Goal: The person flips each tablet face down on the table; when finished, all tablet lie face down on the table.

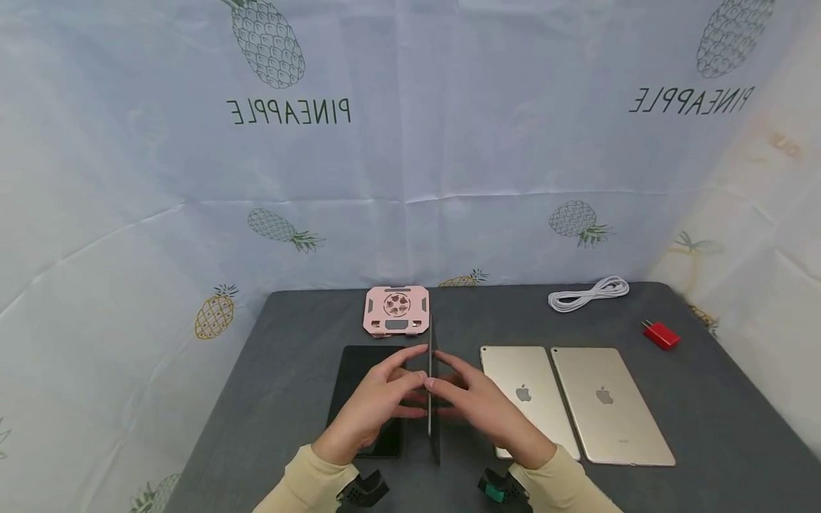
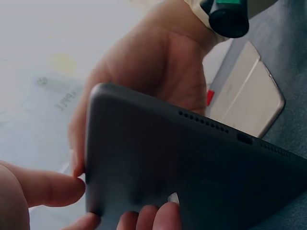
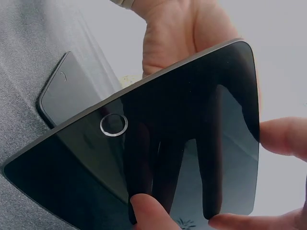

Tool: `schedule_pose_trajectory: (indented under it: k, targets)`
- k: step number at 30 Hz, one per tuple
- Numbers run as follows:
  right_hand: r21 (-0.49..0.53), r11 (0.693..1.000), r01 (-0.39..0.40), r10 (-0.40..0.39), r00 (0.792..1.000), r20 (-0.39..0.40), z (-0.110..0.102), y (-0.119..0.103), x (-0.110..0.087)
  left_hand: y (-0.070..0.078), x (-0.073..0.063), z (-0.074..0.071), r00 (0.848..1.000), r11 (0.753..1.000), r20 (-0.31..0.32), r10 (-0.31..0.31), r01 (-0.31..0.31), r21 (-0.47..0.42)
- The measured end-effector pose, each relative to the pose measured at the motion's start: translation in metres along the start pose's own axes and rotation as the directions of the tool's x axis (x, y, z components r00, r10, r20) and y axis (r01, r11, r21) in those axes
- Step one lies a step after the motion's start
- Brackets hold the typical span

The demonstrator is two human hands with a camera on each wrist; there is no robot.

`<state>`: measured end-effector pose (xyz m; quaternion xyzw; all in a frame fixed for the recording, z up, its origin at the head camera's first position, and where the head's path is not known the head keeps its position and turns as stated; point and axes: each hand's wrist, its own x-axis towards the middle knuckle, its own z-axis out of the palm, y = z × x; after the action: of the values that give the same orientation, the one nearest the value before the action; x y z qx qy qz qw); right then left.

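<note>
A dark grey tablet stands on edge, almost edge-on in the head view, between my two hands. My left hand holds it from the left, thumb at its upper edge and fingertips against the grey back, as the left wrist view shows. From the right, my right hand grips it too, fingertips on the glossy black screen with its round home button. A second, black tablet lies flat with its screen up, partly hidden under my left hand and forearm.
Two gold tablets lie back up on the right of the dark table. Beyond my hands is a pink folding stand. A coiled white cable and a red charger plug lie at the far right.
</note>
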<state>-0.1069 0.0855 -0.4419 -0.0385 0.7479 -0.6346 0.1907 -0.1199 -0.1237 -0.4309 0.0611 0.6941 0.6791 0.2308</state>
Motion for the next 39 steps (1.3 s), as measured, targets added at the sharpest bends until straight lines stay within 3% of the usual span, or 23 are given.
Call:
schedule_pose_trajectory:
  k: [9, 15, 23, 30, 39]
  targets:
    - [0.007, 1.000, -0.029, 0.029, 0.999, -0.025, 0.002, 0.001, -0.007, -0.018, 0.002, 0.005, 0.999, 0.999, 0.018, -0.052, 0.052, -0.005]
    - [0.016, 1.000, -0.005, 0.005, 1.000, -0.027, 0.000, -0.003, -0.007, -0.025, 0.009, 0.006, 0.998, 0.996, 0.009, -0.065, 0.065, 0.066]
    - [0.012, 1.000, 0.021, -0.021, 0.999, -0.036, -0.008, -0.008, -0.012, -0.030, 0.015, 0.011, 0.997, 0.987, 0.039, -0.072, 0.066, 0.147]
    - [0.016, 0.998, 0.060, -0.060, 0.998, -0.024, -0.026, -0.006, -0.017, -0.032, 0.013, 0.012, 0.996, 0.974, 0.062, -0.057, 0.042, 0.222]
    - [0.084, 0.993, 0.082, -0.078, 0.996, -0.051, -0.041, 0.009, -0.023, -0.032, 0.012, 0.007, 0.997, 0.967, 0.024, -0.068, 0.060, 0.248]
